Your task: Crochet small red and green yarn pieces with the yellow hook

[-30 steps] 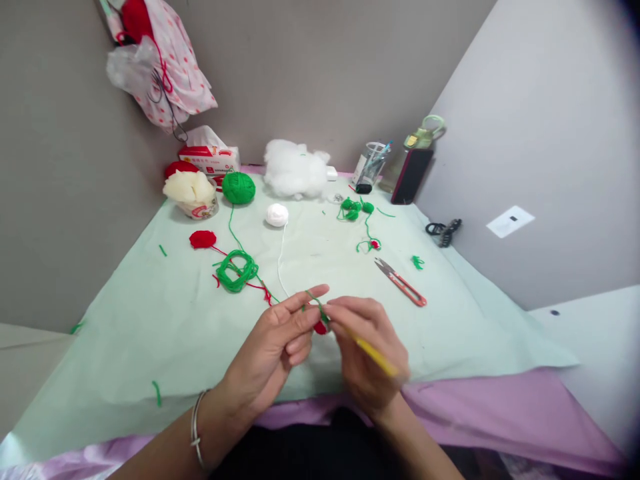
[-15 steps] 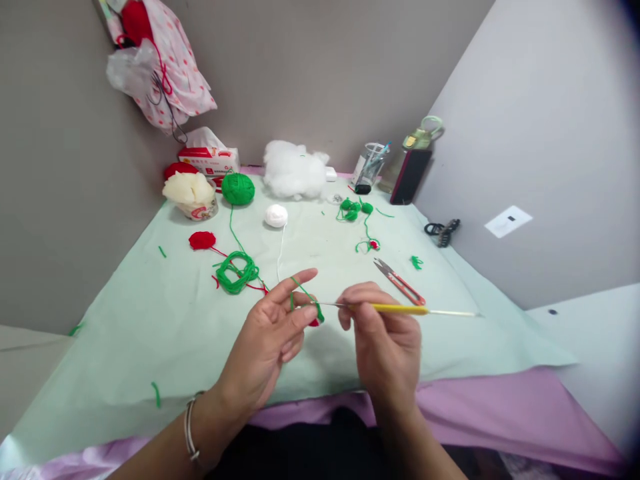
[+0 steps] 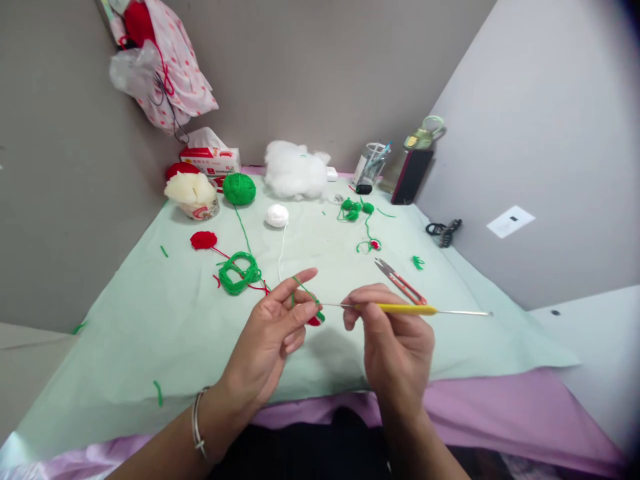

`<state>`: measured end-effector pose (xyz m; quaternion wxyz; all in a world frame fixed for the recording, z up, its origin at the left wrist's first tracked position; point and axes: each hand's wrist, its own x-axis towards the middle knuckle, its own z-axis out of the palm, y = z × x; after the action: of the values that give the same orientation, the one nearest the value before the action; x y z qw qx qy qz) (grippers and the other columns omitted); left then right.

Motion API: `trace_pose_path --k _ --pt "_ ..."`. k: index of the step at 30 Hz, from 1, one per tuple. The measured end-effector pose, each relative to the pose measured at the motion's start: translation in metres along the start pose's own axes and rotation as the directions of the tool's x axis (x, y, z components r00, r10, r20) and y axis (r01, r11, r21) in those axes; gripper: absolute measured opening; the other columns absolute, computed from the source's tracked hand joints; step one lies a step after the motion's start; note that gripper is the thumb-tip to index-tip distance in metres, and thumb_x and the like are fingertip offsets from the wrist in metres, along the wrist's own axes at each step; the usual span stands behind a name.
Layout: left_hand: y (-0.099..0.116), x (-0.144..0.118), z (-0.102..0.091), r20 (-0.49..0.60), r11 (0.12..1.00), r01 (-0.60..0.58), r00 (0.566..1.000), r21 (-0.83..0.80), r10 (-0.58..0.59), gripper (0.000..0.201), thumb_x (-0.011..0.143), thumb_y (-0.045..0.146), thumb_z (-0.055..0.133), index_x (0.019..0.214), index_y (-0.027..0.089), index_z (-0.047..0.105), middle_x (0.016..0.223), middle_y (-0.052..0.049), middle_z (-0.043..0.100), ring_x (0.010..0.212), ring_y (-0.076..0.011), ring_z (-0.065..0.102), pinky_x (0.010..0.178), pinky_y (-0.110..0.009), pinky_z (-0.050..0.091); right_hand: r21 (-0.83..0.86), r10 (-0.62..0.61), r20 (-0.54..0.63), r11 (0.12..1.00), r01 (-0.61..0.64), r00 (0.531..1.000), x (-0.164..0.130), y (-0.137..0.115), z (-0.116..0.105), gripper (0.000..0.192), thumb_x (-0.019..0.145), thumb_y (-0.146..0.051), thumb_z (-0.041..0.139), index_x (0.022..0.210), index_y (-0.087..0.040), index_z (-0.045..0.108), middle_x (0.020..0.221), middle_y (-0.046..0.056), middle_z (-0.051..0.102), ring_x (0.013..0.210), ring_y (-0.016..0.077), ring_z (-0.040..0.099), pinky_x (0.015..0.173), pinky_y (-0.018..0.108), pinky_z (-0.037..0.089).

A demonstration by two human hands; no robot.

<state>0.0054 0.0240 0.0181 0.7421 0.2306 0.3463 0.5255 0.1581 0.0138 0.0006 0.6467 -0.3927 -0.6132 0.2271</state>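
As the head view shows, both hands are above the near part of the tabletop (image 3: 340, 363), which is covered by a pale green cloth. The left hand (image 3: 273, 327) has its grip closed on a small red and green yarn piece (image 3: 315, 321); the thumb presses it, and a part of the piece shows below the thumb tip. Over the raised forefinger of this hand passes a strand of green yarn (image 3: 306, 290), which comes down to the piece. The right hand (image 3: 397, 340) has its grip around a crochet hook (image 3: 407, 309) with a yellow handle, held almost level. One thin metal end points toward the left hand and reaches the piece; whether its tip is inside a stitch, I cannot tell. The other metal end extends to the right, past the hand. Just beyond the right hand lie the snips (image 3: 400, 283) with orange handles. Near the left hand is a coil of green yarn (image 3: 229, 282). Farther back are a green ball (image 3: 239, 189), a white ball (image 3: 277, 215) and a heap of white stuffing (image 3: 295, 171).
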Motion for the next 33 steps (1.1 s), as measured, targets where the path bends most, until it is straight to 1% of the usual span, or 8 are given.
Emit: trace_pose_path --k 5,10,14,21,26,29,31,33 --pt "-0.005 0.001 0.0 0.034 0.998 0.066 0.997 0.001 -0.066 0.048 0.078 0.02 0.093 0.124 0.021 0.081 0.07 0.007 0.054 0.046 0.001 0.031 0.041 -0.01 0.03 -0.179 -0.217 0.044 0.959 0.221 0.975 -0.007 0.007 0.004 0.031 0.096 -0.006 0.067 0.114 -0.028 0.081 0.104 0.007 0.076 0.093 0.0208 0.073 0.073 0.034 0.06" --pt "0.0 0.001 -0.003 0.024 0.999 0.028 0.999 0.035 -0.029 0.041 0.076 0.018 0.094 0.116 0.021 0.084 0.082 0.003 0.062 0.049 0.0017 0.034 0.041 -0.01 0.029 0.167 0.115 -0.048 0.98 -0.106 0.992 -0.001 0.007 -0.001 0.02 0.103 -0.019 0.062 0.101 -0.027 0.08 0.087 0.002 0.073 0.073 0.0153 0.065 0.064 0.03 0.054" --pt "-0.004 -0.004 0.001 0.039 0.993 -0.017 0.999 0.117 0.012 0.048 0.075 0.021 0.095 0.121 0.027 0.082 0.079 0.004 0.062 0.052 -0.0021 0.043 0.042 -0.012 0.032 0.157 0.141 0.064 0.976 -0.149 0.988 0.001 0.002 0.007 0.017 0.102 -0.021 0.065 0.103 -0.028 0.081 0.097 0.004 0.081 0.088 0.0193 0.074 0.07 0.032 0.059" --pt "-0.007 0.001 -0.003 0.029 0.997 0.076 0.997 0.003 -0.076 0.041 0.08 0.024 0.091 0.12 0.018 0.082 0.071 0.005 0.056 0.048 0.0002 0.028 0.042 -0.011 0.027 -0.251 -0.211 0.125 0.939 0.236 0.969 -0.007 0.004 0.0 0.032 0.096 -0.008 0.068 0.115 -0.03 0.081 0.108 0.008 0.079 0.096 0.0222 0.076 0.076 0.035 0.064" --pt "-0.003 0.002 -0.003 0.025 0.998 0.062 0.998 0.018 -0.062 0.042 0.078 0.018 0.092 0.119 0.018 0.082 0.081 0.002 0.062 0.051 0.0001 0.032 0.042 -0.011 0.028 0.011 0.043 -0.021 0.999 -0.043 0.999 -0.002 0.004 -0.001 0.024 0.103 -0.015 0.06 0.106 -0.028 0.079 0.085 0.001 0.073 0.071 0.0158 0.068 0.064 0.031 0.058" --pt "-0.008 0.0 -0.001 -0.014 0.997 -0.05 0.999 0.064 0.051 0.054 0.077 0.019 0.093 0.129 0.024 0.078 0.077 0.004 0.06 0.055 -0.0029 0.04 0.045 -0.012 0.032 -0.123 -0.091 0.062 0.988 0.098 0.994 -0.005 0.005 0.004 0.025 0.1 -0.012 0.064 0.109 -0.028 0.08 0.094 0.005 0.076 0.082 0.0193 0.072 0.069 0.034 0.061" --pt "-0.009 0.0 -0.002 0.002 0.999 0.005 1.0 0.04 -0.005 0.052 0.078 0.022 0.093 0.129 0.022 0.079 0.07 0.006 0.054 0.051 -0.0021 0.034 0.045 -0.012 0.031 -0.236 -0.227 0.107 0.94 0.246 0.968 -0.008 0.007 0.004 0.031 0.096 -0.008 0.066 0.114 -0.029 0.08 0.102 0.007 0.077 0.089 0.022 0.074 0.072 0.036 0.062" --pt "-0.007 0.0 -0.004 0.044 0.993 0.116 0.992 0.012 -0.116 0.044 0.078 0.023 0.093 0.12 0.018 0.082 0.069 0.006 0.052 0.049 -0.0007 0.026 0.043 -0.013 0.028 -0.203 -0.182 0.038 0.961 0.186 0.983 -0.007 0.009 0.0 0.028 0.097 -0.009 0.065 0.111 -0.028 0.08 0.096 0.007 0.077 0.084 0.0214 0.073 0.07 0.036 0.061"
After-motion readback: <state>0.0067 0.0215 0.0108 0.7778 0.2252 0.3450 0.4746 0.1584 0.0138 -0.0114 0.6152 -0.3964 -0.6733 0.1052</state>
